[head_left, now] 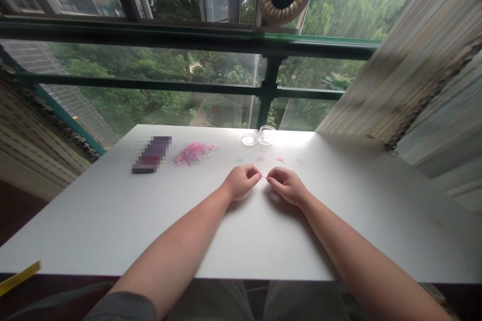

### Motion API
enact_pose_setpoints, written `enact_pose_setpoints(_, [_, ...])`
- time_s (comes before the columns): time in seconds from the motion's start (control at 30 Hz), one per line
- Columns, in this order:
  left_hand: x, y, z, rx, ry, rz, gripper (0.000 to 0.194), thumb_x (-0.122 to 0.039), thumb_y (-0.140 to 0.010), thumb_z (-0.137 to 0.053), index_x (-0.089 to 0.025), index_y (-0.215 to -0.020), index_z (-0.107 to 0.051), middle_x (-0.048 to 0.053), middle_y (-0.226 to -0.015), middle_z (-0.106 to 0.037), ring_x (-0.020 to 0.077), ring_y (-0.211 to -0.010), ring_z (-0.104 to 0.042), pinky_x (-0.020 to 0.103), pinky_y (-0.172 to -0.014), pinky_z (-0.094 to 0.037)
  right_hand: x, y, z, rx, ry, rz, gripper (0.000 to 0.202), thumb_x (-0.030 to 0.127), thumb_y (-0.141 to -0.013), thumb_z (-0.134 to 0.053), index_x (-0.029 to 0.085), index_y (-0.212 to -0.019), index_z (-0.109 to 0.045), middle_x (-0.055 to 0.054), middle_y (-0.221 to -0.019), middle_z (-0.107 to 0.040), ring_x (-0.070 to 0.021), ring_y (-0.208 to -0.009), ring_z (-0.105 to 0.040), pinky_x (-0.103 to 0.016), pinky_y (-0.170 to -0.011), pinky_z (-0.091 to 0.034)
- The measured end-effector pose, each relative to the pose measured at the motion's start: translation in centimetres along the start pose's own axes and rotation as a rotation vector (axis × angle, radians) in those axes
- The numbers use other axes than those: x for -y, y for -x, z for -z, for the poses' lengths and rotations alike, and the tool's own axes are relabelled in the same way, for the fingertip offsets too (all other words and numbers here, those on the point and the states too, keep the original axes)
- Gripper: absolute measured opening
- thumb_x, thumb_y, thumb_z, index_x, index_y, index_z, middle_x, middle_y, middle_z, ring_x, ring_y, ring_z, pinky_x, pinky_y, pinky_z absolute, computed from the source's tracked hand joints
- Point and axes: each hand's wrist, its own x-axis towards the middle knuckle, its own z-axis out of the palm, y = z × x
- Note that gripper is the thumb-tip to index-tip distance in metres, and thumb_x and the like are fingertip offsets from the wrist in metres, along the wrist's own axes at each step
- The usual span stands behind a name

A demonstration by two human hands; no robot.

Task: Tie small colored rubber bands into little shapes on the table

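Near the middle of the white table, my left hand and my right hand face each other, fingers pinched. A short, thin pale strand spans the small gap between their fingertips, one end in each hand. What it is exactly is too small to tell. Just beyond the hands lie small coloured pieces in a row: a bluish one, a pink one, a red-pink one and a pale one.
A pile of thin pink and pale pieces lies at the back left, beside a pixelated dark object. Two clear round containers, one low and one taller, stand near the back edge. Beyond is a window with green rails; a curtain hangs right.
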Motion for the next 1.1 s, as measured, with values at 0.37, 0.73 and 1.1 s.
enact_pose_setpoints(0.37, [1.5, -1.1, 0.8, -0.227, -0.087, 0.125, 0.024, -0.036, -0.080, -0.047, -0.017, -0.076, -0.061, 0.002, -0.070, -0.065, 0.0147, -0.066, -0.058, 0.026, -0.062, -0.044, 0.0, -2.8, 0.2, -0.141, 0.541, -0.055, 0.015, 0.026, -0.078, -0.048, 0.018, -0.077, -0.061, -0.002, -0.067, -0.061, -0.0133, -0.060, -0.051, -0.024, -0.058, -0.037])
enact_pose_setpoints(0.73, [4.1, -2.5, 3.8, -0.362, -0.571, 0.242, 0.027, -0.028, -0.073, -0.058, -0.024, -0.098, -0.066, 0.006, -0.096, -0.065, 0.0211, -0.089, -0.058, 0.032, -0.084, -0.044, 0.0, -7.1, 0.4, -0.033, 0.953, -0.069, 0.023, 0.022, -0.082, -0.044, 0.020, -0.089, -0.066, -0.008, -0.094, -0.067, -0.0185, -0.080, -0.057, -0.025, -0.063, -0.036])
enact_pose_setpoints(1.1, [3.7, -3.0, 3.4, -0.291, -0.546, 0.270, 0.028, -0.045, -0.074, -0.057, -0.028, -0.091, -0.071, 0.005, -0.090, -0.069, 0.0223, -0.085, -0.060, 0.033, -0.077, -0.043, 0.2, -8.9, 1.0, 0.083, 0.957, -0.078, 0.019, 0.030, -0.077, -0.054, 0.019, -0.084, -0.068, -0.009, -0.088, -0.068, -0.0218, -0.081, -0.059, -0.027, -0.066, -0.038])
